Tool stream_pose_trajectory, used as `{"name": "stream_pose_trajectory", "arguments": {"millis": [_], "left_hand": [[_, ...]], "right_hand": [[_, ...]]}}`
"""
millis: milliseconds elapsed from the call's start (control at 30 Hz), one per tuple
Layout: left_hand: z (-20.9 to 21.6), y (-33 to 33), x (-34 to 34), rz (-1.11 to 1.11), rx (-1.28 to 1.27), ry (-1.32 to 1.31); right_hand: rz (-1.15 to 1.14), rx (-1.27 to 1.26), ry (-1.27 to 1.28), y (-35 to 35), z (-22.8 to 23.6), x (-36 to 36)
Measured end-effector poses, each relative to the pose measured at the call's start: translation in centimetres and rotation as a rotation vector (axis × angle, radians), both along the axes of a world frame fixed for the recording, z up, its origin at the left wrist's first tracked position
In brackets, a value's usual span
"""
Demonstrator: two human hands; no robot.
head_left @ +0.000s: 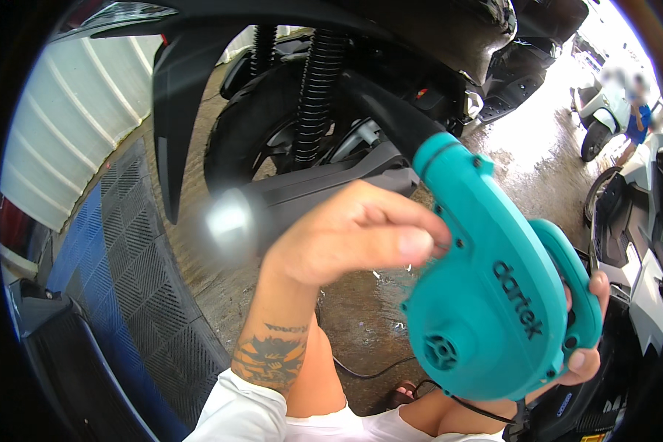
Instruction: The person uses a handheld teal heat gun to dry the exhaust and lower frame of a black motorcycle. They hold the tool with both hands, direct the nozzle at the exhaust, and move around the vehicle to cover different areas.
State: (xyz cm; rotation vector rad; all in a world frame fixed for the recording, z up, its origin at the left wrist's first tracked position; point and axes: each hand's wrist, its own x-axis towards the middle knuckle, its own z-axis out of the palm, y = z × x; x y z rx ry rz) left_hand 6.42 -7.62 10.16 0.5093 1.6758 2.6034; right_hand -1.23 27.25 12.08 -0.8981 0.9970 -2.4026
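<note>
Over the wet floor (357,317), beside the rear end of a motor scooter (471,37), we hold a teal electric blower (486,295) clear of the ground. Our right hand's (585,366) grip is closed around its loop handle (583,295). Our left hand (346,239) is loosely curled at the casing's left edge; we cannot tell whether its fingertips press on the blower or merely overlap it in our view.

The black nozzle (398,118) points up and left, its tip near the ribbed shock absorber (315,96) and the rear wheel (236,140). We judge that we are aiming air into this dark, tight space, though nothing shows whether the motor is running. The next move, as we read it, calls for a steady right wrist and small turns of the nozzle, keeping its tip off spring and spokes.

Room is narrow at the top, where the bodywork overhangs, and on the left, where the mudguard (171,125) hangs down. The bare floor between our knees and the wheel leaves space to draw back, but a black cord (365,376) crosses it. Beyond, the floor's left side carries tiles (155,243) up to a corrugated wall (74,110); on the right, another scooter (644,236) limits our elbow.
</note>
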Motion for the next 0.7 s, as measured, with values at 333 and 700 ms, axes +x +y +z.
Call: {"name": "stream_pose_trajectory", "arguments": {"millis": [333,700], "left_hand": [[4.1,5.5,4.4,0.08,-0.212,0.152],[2.4,0.9,6.7,0.108,-0.053,-0.042]], "right_hand": [[0.141,0.224,0.067,-0.2,-3.0,0.4],[0.14,0.21,0.068,0.7,0.1,0.2]]}}
